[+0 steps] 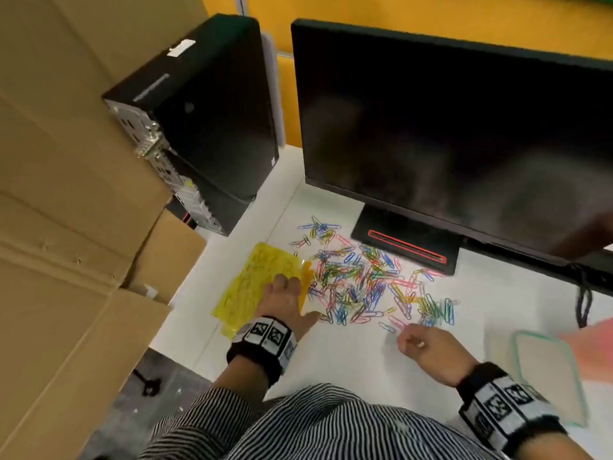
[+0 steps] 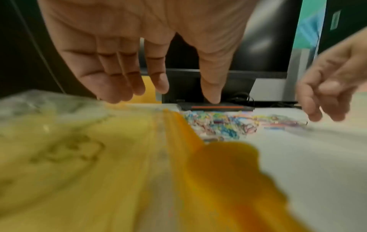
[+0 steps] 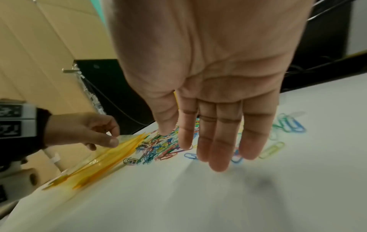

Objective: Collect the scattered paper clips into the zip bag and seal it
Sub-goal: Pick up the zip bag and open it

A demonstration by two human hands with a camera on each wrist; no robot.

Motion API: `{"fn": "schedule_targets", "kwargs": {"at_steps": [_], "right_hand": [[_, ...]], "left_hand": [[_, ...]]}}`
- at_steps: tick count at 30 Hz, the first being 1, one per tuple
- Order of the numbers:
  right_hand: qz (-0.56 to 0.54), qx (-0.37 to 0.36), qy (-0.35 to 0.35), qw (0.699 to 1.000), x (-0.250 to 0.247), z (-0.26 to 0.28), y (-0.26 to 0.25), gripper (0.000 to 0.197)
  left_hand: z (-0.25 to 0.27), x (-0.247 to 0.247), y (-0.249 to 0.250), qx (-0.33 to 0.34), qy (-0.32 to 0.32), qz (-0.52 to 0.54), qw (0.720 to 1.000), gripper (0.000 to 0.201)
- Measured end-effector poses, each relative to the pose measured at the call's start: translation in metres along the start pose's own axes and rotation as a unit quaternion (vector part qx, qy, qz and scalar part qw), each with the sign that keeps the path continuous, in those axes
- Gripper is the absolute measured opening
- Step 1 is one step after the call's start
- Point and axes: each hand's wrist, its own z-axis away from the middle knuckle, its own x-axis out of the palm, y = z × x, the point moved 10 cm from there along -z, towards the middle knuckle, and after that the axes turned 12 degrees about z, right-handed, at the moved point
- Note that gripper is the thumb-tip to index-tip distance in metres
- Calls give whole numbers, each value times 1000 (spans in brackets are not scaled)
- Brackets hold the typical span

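A yellow see-through zip bag (image 1: 252, 287) with an orange zip strip lies flat on the white desk, left of the clips. My left hand (image 1: 285, 293) hovers over the bag's mouth end, fingers relaxed and pointing down (image 2: 186, 87), holding nothing; its thumb is close to the bag's edge (image 3: 103, 158). Several coloured paper clips (image 1: 358, 283) lie spread between the bag and the monitor base. My right hand (image 1: 411, 340) is at the near edge of the clips, palm down with straight fingers (image 3: 188, 141), empty. The clips (image 2: 218, 124) also show beyond the bag (image 2: 79, 157).
A black monitor (image 1: 447, 127) on its base (image 1: 408, 247) stands right behind the clips. A black computer tower (image 1: 205, 121) and cardboard boxes (image 1: 66, 194) close off the left. A teal-rimmed lid (image 1: 550, 376) lies at the right, with a black cable (image 1: 583, 293) beyond it.
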Motion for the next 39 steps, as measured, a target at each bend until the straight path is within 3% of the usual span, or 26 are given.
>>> {"fn": "schedule_targets", "kwargs": {"at_steps": [3, 6, 10, 14, 18, 24, 29, 34, 36, 39], "right_hand": [[1, -9, -2, 1000, -8, -17, -13, 27], [-7, -25, 1, 1000, -14, -24, -35, 16], [-51, -71, 1, 996, -24, -34, -75, 8], [-218, -78, -17, 973, -37, -44, -119, 8], [-356, -45, -21, 933, -49, -53, -124, 14], [-393, -50, -13, 918, -64, -51, -100, 17], [-445, -60, -17, 894, -75, -37, -90, 17], [-450, -66, -3, 891, -88, -34, -83, 17], [-420, -67, 14, 905, -93, -33, -85, 18], [-372, -69, 73, 923, -104, -33, -91, 27]], "left_hand": [[-11, 19, -5, -33, -63, -33, 997, 60], [-14, 18, -16, -64, -68, 30, 995, 34], [-7, -14, -15, -49, 13, 107, 993, 22], [11, -51, 25, 48, 111, 226, 967, 12], [10, -46, 61, 99, 80, 326, 937, 17], [-3, -35, 77, 114, 29, 387, 915, 13], [-6, -26, 86, 88, -32, 497, 862, 23], [-3, -20, 99, 84, -76, 566, 816, 24], [-2, -21, 100, 87, -57, 553, 827, 24], [3, -24, 108, 118, 6, 423, 898, 19]]}}
